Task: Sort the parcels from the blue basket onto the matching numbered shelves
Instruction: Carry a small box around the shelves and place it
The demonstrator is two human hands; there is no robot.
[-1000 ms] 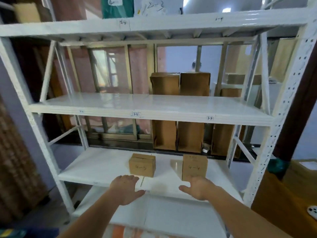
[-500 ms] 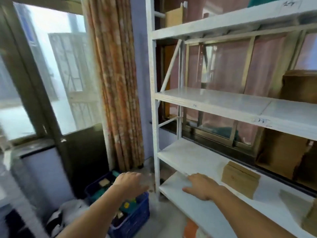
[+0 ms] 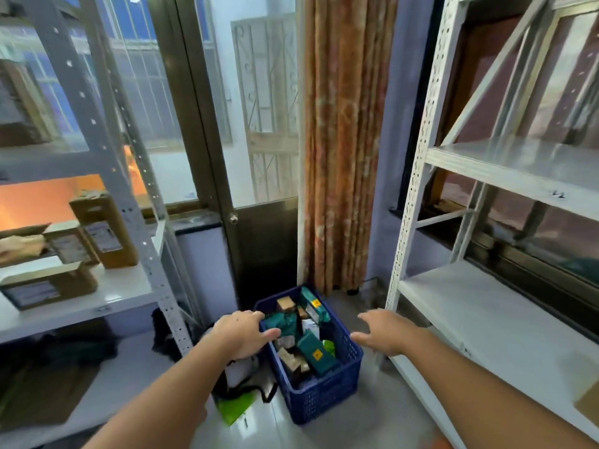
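The blue basket (image 3: 324,393) stands on the floor between two shelf racks. Several parcels lie in it: teal packets (image 3: 316,353) and small brown cardboard boxes (image 3: 286,304). My left hand (image 3: 241,335) hangs over the basket's left rim, fingers relaxed and spread, holding nothing. My right hand (image 3: 387,333) hovers just right of the basket, fingers spread and empty. The white shelf rack (image 3: 505,322) with bare boards stands on the right.
A grey rack (image 3: 107,296) on the left carries labelled cardboard boxes (image 3: 103,231). A glass door (image 3: 233,124) and an orange curtain (image 3: 340,140) stand behind the basket. A green bag (image 3: 236,405) and dark clutter lie on the floor left of the basket.
My view has swung left from the white shelves down to the blue basket. Both hands left the lower shelf and now reach toward the basket, still empty.
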